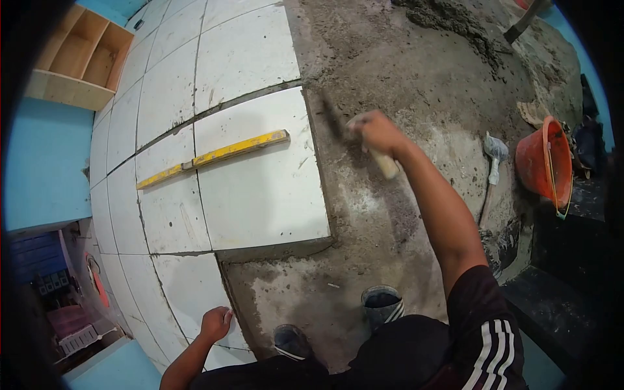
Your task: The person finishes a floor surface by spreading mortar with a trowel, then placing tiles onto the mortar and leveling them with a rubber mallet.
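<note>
Blur first: trowel [333,119] blade is smeared to a dark streak, so its exact outline and whether it touches the cement floor [364,208] can't be told. Right hand [376,133] is closed around the trowel, pale handle end [389,166] sticking out below the fist; grip covers the middle part. Trowel sits over the cement floor, just right of the big white tile [260,208].

Left hand [216,324] is at the edge of a lower tile [188,286], fingers curled; underside hidden, can't tell if it holds anything.

Yellow level [240,149] lies across two tiles, fully visible. Mallet [496,148] lies at right, near the orange bucket [534,156], which is tipped, its inside mostly hidden. Tool handle [525,23] top right is cut off. Mortar heap [448,23] runs out of view at top. Both boots [381,305] partly covered by dark trousers. Corners black, lower-left clutter hard to make out.
</note>
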Available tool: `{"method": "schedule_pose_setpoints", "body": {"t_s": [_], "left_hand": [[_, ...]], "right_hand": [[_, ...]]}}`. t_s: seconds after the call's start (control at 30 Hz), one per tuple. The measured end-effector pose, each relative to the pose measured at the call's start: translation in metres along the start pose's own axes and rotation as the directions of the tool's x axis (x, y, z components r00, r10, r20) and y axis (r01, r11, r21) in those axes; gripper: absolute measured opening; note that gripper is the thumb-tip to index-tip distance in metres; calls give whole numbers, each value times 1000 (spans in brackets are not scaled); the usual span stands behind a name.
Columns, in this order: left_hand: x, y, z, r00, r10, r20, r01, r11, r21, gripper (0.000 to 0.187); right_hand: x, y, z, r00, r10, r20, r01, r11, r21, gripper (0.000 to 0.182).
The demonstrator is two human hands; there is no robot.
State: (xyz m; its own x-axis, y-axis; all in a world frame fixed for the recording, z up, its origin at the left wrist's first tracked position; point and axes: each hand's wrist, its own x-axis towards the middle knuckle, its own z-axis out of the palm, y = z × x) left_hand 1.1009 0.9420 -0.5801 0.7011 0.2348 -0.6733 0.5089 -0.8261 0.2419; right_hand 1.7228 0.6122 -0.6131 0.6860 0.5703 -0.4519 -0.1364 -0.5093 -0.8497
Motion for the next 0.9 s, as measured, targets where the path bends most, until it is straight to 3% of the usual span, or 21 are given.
{"method": "schedule_pose_setpoints", "body": {"t_s": [0.1,0.2,0.3,0.5,0.6,0.9], "left_hand": [[1,6,-6,1000,-8,-16,7,1000,-26,33],[-3,8,-4,1000,-9,-23,8,999,-45,32],[-2,8,-4,1000,16,-26,-18,999,-44,31],[5,11,-8,999,38,-13,-38,999,-1,32],[4,16,-9,1000,28,-6,-28,1000,-5,32],[-1,6,-3,1000,21,7,-21,1000,3,32]], "right_hand": [[-1,3,-22,975,62,-215,-17,978,206,33],[-25,9,-16,911,1,-412,157,923,350,32],[-22,32,-11,930,189,-315,-34,898,439,31],[-57,3,40,990,130,-53,-98,912,398,30],[-52,11,68,998,-28,-49,40,965,260,31],[-43,6,76,1000,24,-5,-21,942,334,30]]}}
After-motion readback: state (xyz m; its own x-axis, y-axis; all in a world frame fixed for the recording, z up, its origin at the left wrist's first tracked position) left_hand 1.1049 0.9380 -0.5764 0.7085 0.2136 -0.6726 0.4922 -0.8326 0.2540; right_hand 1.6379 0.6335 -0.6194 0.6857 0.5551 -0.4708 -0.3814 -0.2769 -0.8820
